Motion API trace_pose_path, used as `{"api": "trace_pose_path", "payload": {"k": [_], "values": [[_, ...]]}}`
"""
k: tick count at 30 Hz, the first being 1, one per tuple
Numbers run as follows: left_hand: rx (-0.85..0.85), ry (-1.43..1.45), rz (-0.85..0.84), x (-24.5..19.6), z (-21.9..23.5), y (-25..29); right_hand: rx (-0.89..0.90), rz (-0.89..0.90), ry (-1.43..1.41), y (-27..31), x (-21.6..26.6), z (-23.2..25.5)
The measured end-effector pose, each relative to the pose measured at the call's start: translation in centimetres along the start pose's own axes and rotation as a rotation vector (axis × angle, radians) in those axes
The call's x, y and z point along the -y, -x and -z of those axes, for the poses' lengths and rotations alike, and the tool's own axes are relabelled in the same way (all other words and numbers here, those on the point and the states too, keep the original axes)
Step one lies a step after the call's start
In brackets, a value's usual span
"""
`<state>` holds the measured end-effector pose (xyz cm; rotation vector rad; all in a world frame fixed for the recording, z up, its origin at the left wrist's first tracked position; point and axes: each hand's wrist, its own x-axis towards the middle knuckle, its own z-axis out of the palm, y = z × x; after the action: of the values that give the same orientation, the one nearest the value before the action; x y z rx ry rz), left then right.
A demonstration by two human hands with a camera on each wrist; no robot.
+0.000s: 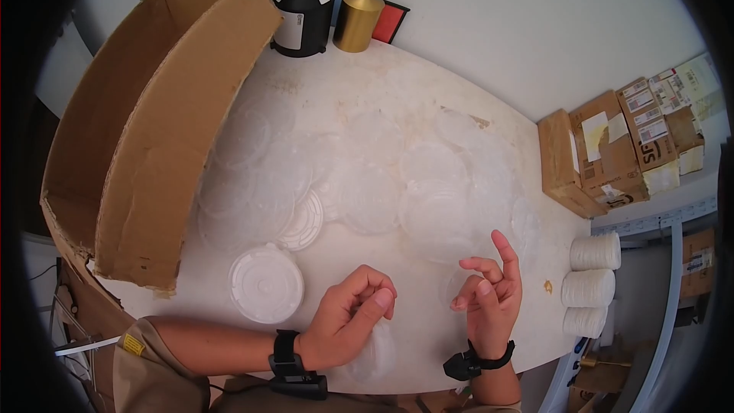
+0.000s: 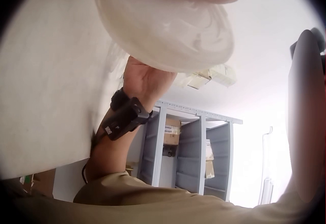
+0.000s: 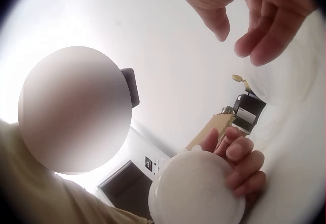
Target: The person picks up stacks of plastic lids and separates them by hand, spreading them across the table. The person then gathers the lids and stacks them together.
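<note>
"Fingers first: what are they doing?"

"On the left hand (image 1: 344, 321), they curl round the edge of a pale round lid (image 1: 375, 356), which hangs just below them. On the right hand (image 1: 493, 306), thumb and fingers are apart, with nothing seen between them."

"So which step is in hand?"

"I'd judge it's handling a single lid: the left fingers have it, and the right ones are free beside it."

"And the next move?"

"It seems to call for a steady left grip while the right fingertips close on the free rim, lightly, since the lid looks thin and may bend or slip."

"What lies beyond the fingers?"

"Just past the left ones, on their outer side, is a white lid (image 1: 266, 283). Farther ahead of both hands, clear lids (image 1: 367, 195) overlap across the table (image 1: 428, 352). A cardboard box (image 1: 168, 153) stands outward from the left fingers, and a black container (image 1: 304, 19) is far ahead of them."

"Anything hard to make out?"

"Plenty. Nearest, the left hand covers part of its lid, so I can't tell whether it's one or several nested. Both hands are cut off in the wrist views. Farther ahead, the clear lids blur together too much to count, and the box hides whatever is behind it."
</note>
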<state>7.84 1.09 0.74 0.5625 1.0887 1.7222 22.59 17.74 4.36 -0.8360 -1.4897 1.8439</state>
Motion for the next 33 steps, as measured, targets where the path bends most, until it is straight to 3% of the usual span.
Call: {"api": "trace_pose_path", "payload": {"k": [3,5,7,8,11,17,20,24,26,33], "values": [[0.001,-0.026,-0.024,0.2,0.1,0.0,-0.035,0.132,0.067,0.5,-0.4,0.1],[-0.002,-0.042,-0.033,0.2,0.1,-0.1,0.159,0.184,0.151,1.3,-1.1,1.5],[-0.042,-0.04,-0.093,0.3,0.0,-0.2,0.528,0.295,0.338,0.9,-0.9,2.1],[-0.045,-0.041,-0.093,0.4,0.0,-0.2,0.615,0.208,0.411,1.0,0.1,0.8],[-0.103,-0.036,-0.095,0.7,0.0,-0.2,0.854,0.275,0.523,1.1,0.2,-1.6],[-0.076,-0.094,-0.107,0.9,0.5,-0.1,0.822,0.374,0.483,2.2,-1.4,-2.0],[0.026,-0.014,-0.111,0.9,0.7,0.2,0.781,0.43,0.449,1.9,-1.3,-1.7],[0.135,-0.195,-0.288,1.0,0.5,-0.2,0.713,0.497,0.475,1.9,-1.3,-1.6],[0.181,-0.285,-0.374,1.1,0.2,-0.2,0.669,0.62,0.53,1.8,-1.6,-1.3],[0.256,-0.224,-0.198,0.5,0.4,-0.1,0.722,0.659,0.612,1.9,-1.4,-1.3]]}}
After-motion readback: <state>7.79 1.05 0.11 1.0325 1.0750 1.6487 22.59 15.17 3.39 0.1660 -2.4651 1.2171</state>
